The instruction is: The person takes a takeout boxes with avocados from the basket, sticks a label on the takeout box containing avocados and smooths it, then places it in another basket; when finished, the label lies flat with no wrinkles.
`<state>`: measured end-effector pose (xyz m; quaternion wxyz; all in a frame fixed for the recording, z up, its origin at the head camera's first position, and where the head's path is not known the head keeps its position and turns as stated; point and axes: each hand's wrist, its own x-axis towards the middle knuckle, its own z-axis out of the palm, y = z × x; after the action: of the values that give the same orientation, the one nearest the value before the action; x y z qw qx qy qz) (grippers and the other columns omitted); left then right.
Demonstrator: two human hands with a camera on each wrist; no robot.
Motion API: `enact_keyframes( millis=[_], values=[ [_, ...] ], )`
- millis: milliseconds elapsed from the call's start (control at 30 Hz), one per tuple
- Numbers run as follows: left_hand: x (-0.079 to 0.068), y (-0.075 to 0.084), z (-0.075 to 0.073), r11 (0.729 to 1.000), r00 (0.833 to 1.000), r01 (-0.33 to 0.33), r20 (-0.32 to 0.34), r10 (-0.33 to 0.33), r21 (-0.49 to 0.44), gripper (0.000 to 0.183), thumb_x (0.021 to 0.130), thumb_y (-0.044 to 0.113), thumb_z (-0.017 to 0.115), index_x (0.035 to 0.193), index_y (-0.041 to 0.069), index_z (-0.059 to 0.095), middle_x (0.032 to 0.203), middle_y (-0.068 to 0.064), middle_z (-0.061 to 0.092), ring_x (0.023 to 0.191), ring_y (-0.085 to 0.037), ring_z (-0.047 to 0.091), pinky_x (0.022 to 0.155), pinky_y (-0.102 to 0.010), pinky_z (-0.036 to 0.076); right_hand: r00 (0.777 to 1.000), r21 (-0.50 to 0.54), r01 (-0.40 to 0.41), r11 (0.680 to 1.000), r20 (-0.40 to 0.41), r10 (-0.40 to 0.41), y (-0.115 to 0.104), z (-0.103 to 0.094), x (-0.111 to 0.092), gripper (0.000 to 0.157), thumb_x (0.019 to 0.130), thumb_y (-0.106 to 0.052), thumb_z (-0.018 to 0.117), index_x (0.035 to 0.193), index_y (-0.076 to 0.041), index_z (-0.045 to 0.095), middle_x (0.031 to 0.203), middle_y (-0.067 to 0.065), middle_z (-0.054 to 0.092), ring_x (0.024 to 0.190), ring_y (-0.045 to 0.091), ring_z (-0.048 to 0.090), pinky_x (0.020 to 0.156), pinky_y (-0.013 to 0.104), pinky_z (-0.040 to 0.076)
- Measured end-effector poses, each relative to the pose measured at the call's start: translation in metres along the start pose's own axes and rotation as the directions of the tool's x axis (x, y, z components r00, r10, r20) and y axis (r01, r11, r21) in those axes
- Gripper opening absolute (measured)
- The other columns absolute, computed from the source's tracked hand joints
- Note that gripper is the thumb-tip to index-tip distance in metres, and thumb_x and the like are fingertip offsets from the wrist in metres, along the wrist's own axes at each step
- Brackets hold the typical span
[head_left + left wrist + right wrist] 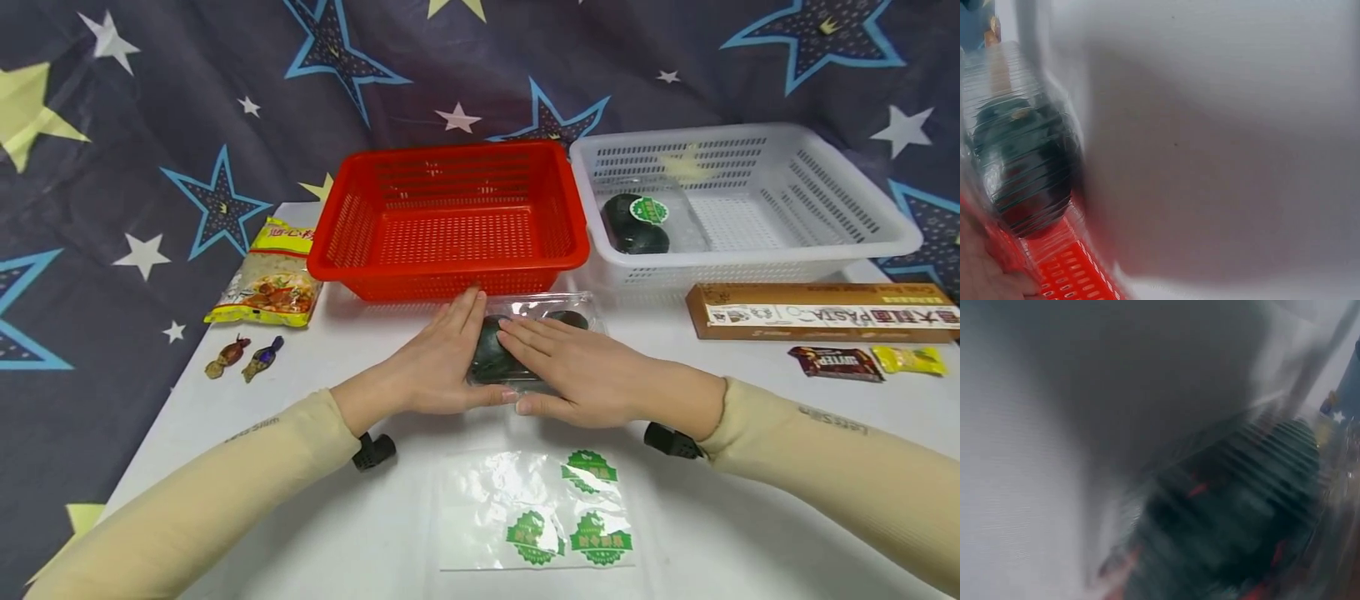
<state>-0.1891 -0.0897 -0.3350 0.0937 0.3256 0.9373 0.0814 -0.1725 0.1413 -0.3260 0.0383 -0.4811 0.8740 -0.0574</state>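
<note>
A clear plastic clamshell box lies on the table in the head view. Inside are dark green oval fruits that look like avocados. My left hand rests on the box's left part with fingers straight. From the other side my right hand lies flat over its middle and right, fingers extended. The thumbs nearly meet at the near edge. One fruit shows through the ribbed plastic in the left wrist view; the right wrist view is blurred, with dark fruit behind plastic.
Behind the box stand a red basket and a white basket holding a similar box with a green sticker. A sticker sheet lies in front. A yellow food bag, wrapped candies, and a pasta box flank them.
</note>
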Motion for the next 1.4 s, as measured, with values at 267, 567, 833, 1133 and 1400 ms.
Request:
enact_keyframes(
  millis=[267,567,833,1133,1400],
  values=[
    [0.0,0.001,-0.003,0.999,0.999,0.012,0.033,-0.014,0.048,0.119,0.078,0.081,0.039,0.15,-0.005,-0.001,0.158,-0.021,-0.002,0.146,-0.027,-0.003,0.116,-0.041,0.009,0.998,-0.04,-0.05,0.998,-0.025,0.049,-0.006,0.002,0.016,0.08,0.098,-0.059,0.03,0.148,0.003,0.025,0.155,0.018,0.021,0.143,0.03,0.019,0.114,0.045,0.019],
    [0.001,0.007,-0.006,0.998,0.998,0.042,0.035,-0.044,0.054,0.12,0.077,0.08,0.044,0.15,-0.006,0.004,0.158,-0.021,0.002,0.145,-0.032,0.007,0.116,-0.042,0.012,0.998,-0.05,-0.032,0.998,-0.061,0.029,0.0,0.005,-0.003,0.074,0.098,-0.054,0.036,0.147,0.001,0.031,0.154,0.014,0.027,0.142,0.028,0.024,0.114,0.044,0.02],
    [0.001,0.008,-0.006,0.997,0.997,0.057,0.04,-0.059,0.048,0.121,0.076,0.079,0.047,0.15,-0.005,0.001,0.158,-0.021,0.002,0.145,-0.032,0.008,0.115,-0.043,0.013,0.994,-0.049,-0.002,0.999,-0.105,-0.003,0.004,0.006,-0.018,0.074,0.097,-0.054,0.04,0.147,0.0,0.032,0.153,0.013,0.03,0.141,0.028,0.026,0.114,0.045,0.021],
    [0.0,0.008,-0.005,0.996,0.995,0.085,0.05,-0.087,0.038,0.123,0.075,0.082,0.046,0.151,-0.003,-0.001,0.158,-0.018,0.0,0.145,-0.03,0.007,0.116,-0.042,0.012,0.993,-0.049,0.032,0.998,-0.115,-0.037,0.008,0.004,-0.04,0.071,0.096,-0.051,0.045,0.145,0.0,0.036,0.151,0.013,0.034,0.14,0.028,0.029,0.112,0.045,0.024],
    [0.002,0.007,-0.004,0.997,0.997,0.066,0.04,-0.068,0.046,0.122,0.075,0.081,0.046,0.151,-0.003,0.0,0.158,-0.019,0.001,0.145,-0.03,0.008,0.116,-0.042,0.012,0.986,-0.03,0.068,0.997,-0.151,-0.072,0.014,0.004,-0.05,0.067,0.094,-0.044,0.055,0.144,-0.002,0.04,0.149,0.011,0.039,0.138,0.027,0.034,0.112,0.041,0.026]
  ],
)
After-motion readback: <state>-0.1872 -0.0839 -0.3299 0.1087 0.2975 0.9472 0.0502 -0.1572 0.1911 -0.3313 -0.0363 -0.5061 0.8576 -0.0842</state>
